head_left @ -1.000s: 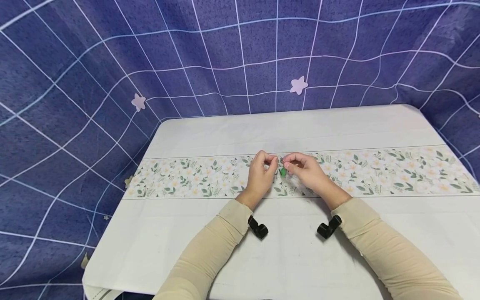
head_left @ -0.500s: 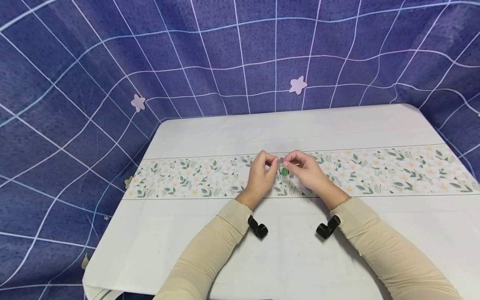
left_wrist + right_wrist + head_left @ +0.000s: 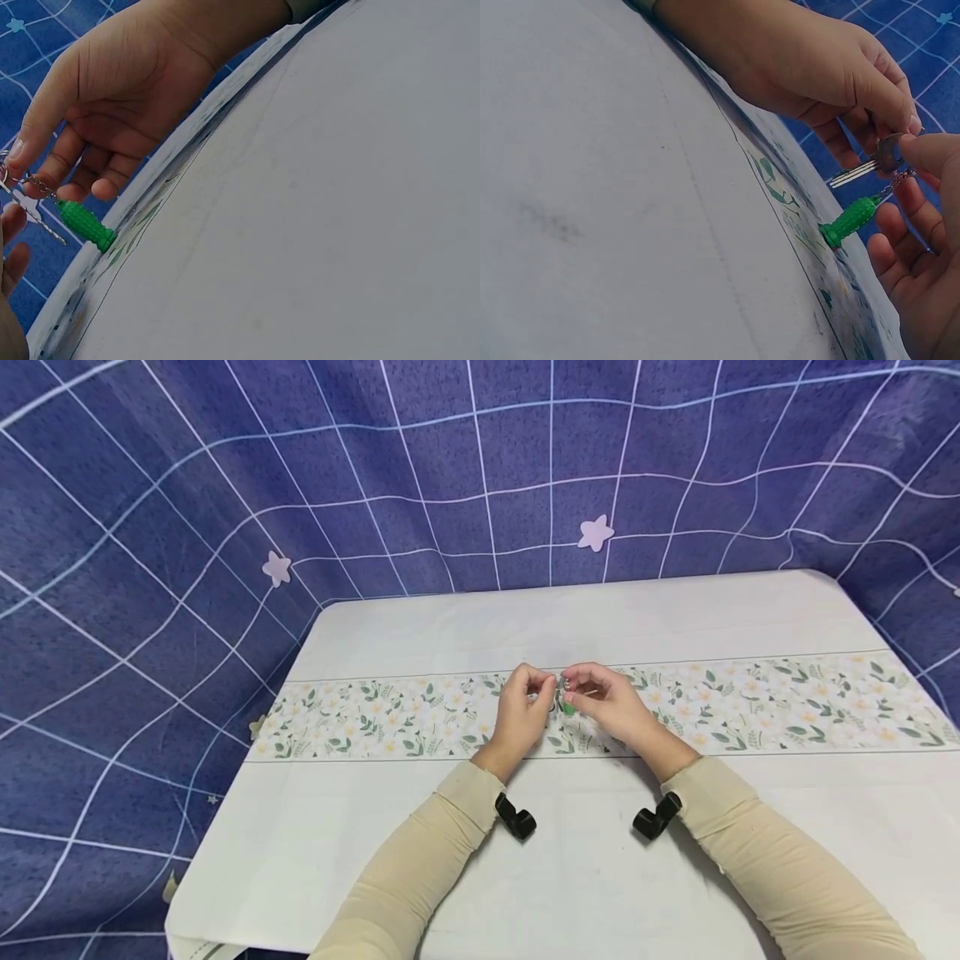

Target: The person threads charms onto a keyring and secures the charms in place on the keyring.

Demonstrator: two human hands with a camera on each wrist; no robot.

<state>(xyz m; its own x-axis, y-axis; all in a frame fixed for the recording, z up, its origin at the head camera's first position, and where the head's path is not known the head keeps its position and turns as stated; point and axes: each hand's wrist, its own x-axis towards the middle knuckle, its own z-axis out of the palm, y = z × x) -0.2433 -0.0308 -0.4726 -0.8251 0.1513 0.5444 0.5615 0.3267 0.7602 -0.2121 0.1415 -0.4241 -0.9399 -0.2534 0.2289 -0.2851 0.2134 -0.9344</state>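
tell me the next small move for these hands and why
Perhaps ease the right hand back slightly, with the left hand steady. Both hands pinch where the key and the chain of the fob come together, hiding the join, so a clearer view would likely help. Neither hand grips the fob itself.

You hold a silvery key (image 3: 870,166), its dark head partly covered, its grooved blade bare. Beside it, on a short metal chain (image 3: 892,184), you have a bumpy green charm (image 3: 851,219) with a flared end, pointing roughly the blade's way.
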